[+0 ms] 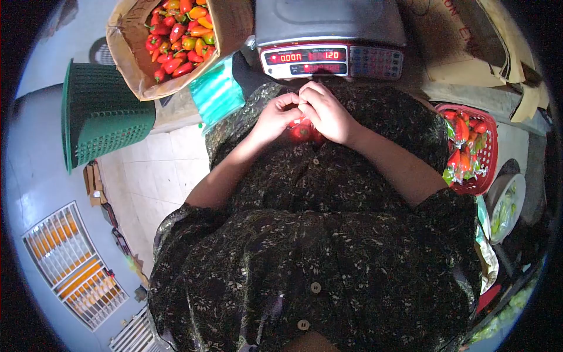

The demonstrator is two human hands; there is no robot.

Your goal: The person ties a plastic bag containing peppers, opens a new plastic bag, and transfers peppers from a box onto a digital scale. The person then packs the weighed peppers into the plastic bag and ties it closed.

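Note:
My left hand point(275, 119) and my right hand point(326, 111) meet over my lap, just in front of the scale point(331, 23). Both have their fingers pinched together at the top of a clear plastic bag. Red peppers point(302, 132) show through the bag below the fingers. The scale's lit red display point(303, 57) faces me, with nothing visible on the part of its pan in view. Close to my left hand lies a stack of green plastic bags point(218, 94).
A cardboard box point(130, 58) of red and orange peppers stands upper left, beside a green basket point(111, 117). At right are a red basket point(491, 146) with bagged peppers, a bowl point(495, 226) of green vegetables and an opened carton point(460, 70).

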